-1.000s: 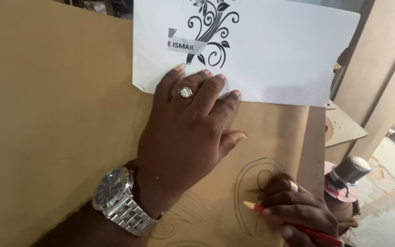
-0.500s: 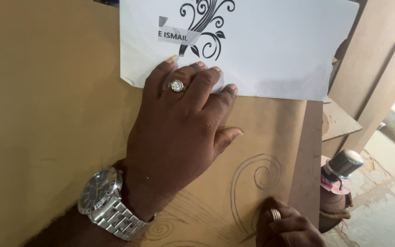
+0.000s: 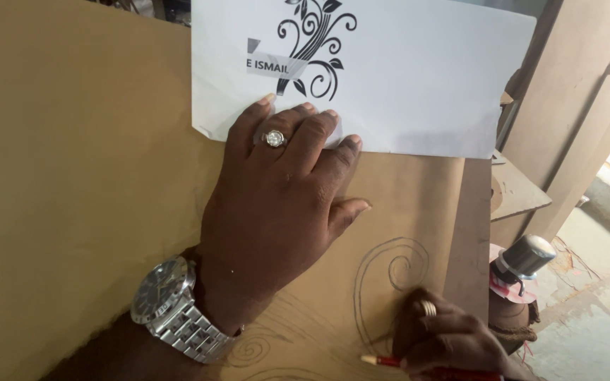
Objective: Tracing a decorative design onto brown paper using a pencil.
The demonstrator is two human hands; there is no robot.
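Ok, status from head cam:

1. Left hand [image 3: 284, 204] lies flat, palm down, on the brown board [image 3: 72, 176]. Fingers spread a bit, fingertips [image 3: 266, 101] pressing the lower edge of the white paper sheet [image 3: 425, 77]. Not pinching anything, just pinning it.
2. Sheet sits at the far side of the board, top centre of frame, w/ a black floral scroll print [image 3: 315, 46] on it. Lower-left corner looks a little crumpled.
3. Left hand wears a ring [image 3: 274, 138] w/ a pale stone; silver metal watch [image 3: 171, 310] on the wrist.
4. Right hand [image 3: 453, 342] is at the bottom edge of frame, near the board's right edge, curled shut around a red pencil [image 3: 390, 362]. Pencil lies roughly horizontal, pale end pointing left. Can't tell if the tip touches the board. Ring on this hand too.
5. Pencilled spiral [image 3: 393, 271] on the board just above the right hand, b/w both hands. Smaller curl [image 3: 255, 349] and fainter lines lower down, near the left wrist.
6. Off the board's right edge: dark bottle w/ grey cap [image 3: 520, 264], close beside the right hand. More board offcuts [image 3: 520, 197] behind it, dusty floor [image 3: 594, 310] below.
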